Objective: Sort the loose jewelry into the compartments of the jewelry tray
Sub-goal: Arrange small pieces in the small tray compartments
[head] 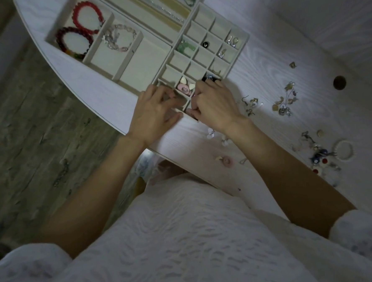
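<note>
On the white wood-grain worktop (262,55) sits the cream jewelry tray (149,56), its long compartments holding a red bead bracelet (87,18) and a dark one (73,42), its small squares holding earrings. Both hands meet at its near corner: left hand (155,112) fingers curled, grip unclear; right hand (215,104) pinching something pink. Loose jewelry (284,102) lies scattered to the right.

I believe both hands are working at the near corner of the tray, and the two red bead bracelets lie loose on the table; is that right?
Not quite. The head view shows the left hand and right hand at the near corner of the tray, but the two red bead bracelets lie in a tray compartment, not loose on the table.
</note>
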{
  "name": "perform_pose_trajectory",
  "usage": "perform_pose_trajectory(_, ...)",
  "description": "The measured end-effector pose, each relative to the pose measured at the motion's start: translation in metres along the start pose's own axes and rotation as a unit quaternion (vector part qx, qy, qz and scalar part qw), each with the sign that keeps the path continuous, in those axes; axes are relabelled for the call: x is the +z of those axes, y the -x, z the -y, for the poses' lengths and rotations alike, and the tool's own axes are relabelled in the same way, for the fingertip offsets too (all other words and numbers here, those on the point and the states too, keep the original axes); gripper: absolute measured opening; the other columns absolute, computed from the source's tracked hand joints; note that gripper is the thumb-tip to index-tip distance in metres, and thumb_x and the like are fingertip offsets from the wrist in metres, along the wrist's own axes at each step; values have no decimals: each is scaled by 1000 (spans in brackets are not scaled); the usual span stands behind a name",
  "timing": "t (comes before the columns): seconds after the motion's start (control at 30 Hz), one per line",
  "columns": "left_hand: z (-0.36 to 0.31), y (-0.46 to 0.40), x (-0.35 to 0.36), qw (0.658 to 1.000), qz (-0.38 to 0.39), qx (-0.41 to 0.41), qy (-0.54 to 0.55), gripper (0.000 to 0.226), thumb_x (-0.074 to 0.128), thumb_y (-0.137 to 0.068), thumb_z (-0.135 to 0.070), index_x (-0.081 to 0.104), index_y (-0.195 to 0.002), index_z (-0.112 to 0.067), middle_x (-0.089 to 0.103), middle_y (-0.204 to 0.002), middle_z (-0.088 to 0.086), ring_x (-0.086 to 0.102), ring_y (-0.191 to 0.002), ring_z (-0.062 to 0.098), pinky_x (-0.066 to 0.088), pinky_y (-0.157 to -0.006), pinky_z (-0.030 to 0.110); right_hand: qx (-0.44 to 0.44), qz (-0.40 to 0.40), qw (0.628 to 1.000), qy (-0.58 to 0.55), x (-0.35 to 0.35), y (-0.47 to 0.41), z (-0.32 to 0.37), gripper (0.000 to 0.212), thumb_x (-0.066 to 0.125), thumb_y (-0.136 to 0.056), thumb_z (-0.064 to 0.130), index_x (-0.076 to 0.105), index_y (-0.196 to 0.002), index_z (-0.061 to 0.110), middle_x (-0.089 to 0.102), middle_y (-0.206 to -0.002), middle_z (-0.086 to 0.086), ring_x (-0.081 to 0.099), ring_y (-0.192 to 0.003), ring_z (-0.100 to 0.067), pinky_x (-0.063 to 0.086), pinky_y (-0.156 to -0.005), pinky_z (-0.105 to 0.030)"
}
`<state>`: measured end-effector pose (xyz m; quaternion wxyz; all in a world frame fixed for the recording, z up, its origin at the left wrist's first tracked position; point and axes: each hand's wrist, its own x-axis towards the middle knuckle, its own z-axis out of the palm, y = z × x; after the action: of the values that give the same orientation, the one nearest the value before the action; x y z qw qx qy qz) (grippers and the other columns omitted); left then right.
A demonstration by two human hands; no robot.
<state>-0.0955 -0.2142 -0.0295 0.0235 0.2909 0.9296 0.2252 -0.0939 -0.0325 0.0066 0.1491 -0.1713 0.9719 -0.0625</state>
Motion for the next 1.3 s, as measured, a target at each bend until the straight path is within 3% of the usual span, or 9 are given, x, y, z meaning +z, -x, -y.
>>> perform_pose_trajectory(0.17, -2, 1, 0, 1000, 12, -5, -7, 28, 60, -85, -35, 69, -104, -16, 59, -108, 9, 38, -91, 22, 23, -74, 27, 25, -33, 998, -45, 7, 2, 6, 20, 63, -88, 24, 75, -94, 9, 58, -99, -9, 51, -95, -28, 37, -83, -36)
perform_pose_trajectory(0.3, -4, 2, -1, 1000, 21, -15, -6, 32, 54, -86, -38, 70, -103, -15, 59, -107, 8, 39, -91, 22, 26, -74, 28, 50, -50, 993, -96, 10, 4, 5, 7, 69, -82, 17, 74, -84, 13, 59, -96, -7, 55, -95, -26, 40, -84, -35)
perform_pose_trajectory(0.53, -5, 2, -1, 1000, 21, -18, -1, 30, 57, -85, -37, 70, -104, -17, 59, -108, 7, 45, -91, 27, 29, -75, 30, 88, -80, 985, -122, 6, 8, 5, 9, 71, -76, 13, 70, -84, 10, 59, -98, -9, 55, -93, -25, 44, -83, -35)
perform_pose_trajectory(0.73, -6, 2, -1, 1000, 8, -11, 7, 28, 58, -85, -34, 69, -106, -19, 59, -107, 7, 45, -90, 26, 30, -73, 30, 73, -87, 993, -28, 13, 8, 15, 7, 74, -71, 6, 71, -77, 7, 61, -86, -10, 57, -85, -29, 45, -76, -38)
perform_pose_trajectory(0.9, -11, 1, -4, 999, -7, 29, 14, 26, 55, -87, -33, 72, -102, -22, 60, -104, 6, 41, -92, 21, 29, -76, 29, 38, -4, 991, -128, -1, 12, 0, 12, 70, -81, 12, 75, -93, 13, 63, -99, -9, 54, -98, -27, 38, -83, -30)
perform_pose_trajectory(1.07, -20, -3, -3, 1000, 16, 17, -14, 30, 51, -86, -35, 74, -98, -20, 59, -104, 6, 41, -95, 24, 38, -76, 39, 89, -95, 977, -168, -1, 22, -10, 9, 66, -82, 7, 73, -87, 10, 60, -94, -8, 54, -94, -25, 39, -71, -26)
perform_pose_trajectory(1.13, -23, -6, -3, 999, 27, 19, -25, 32, 48, -86, -36, 74, -96, -20, 59, -107, 6, 38, -96, 23, 34, -76, 38, 91, -119, 976, -157, -1, 27, -9, 7, 67, -80, 6, 72, -84, 9, 60, -90, -10, 55, -91, -28, 40, -70, -28)
perform_pose_trajectory(1.3, -23, -6, -6, 998, 19, 42, -46, 29, 52, -83, -31, 70, -97, -14, 58, -104, 10, 37, -95, 24, 30, -75, 37, 76, -91, 989, -85, 1, 32, 4, 13, 64, -84, 15, 74, -85, 8, 63, -90, -10, 54, -93, -28, 43, -75, -36)
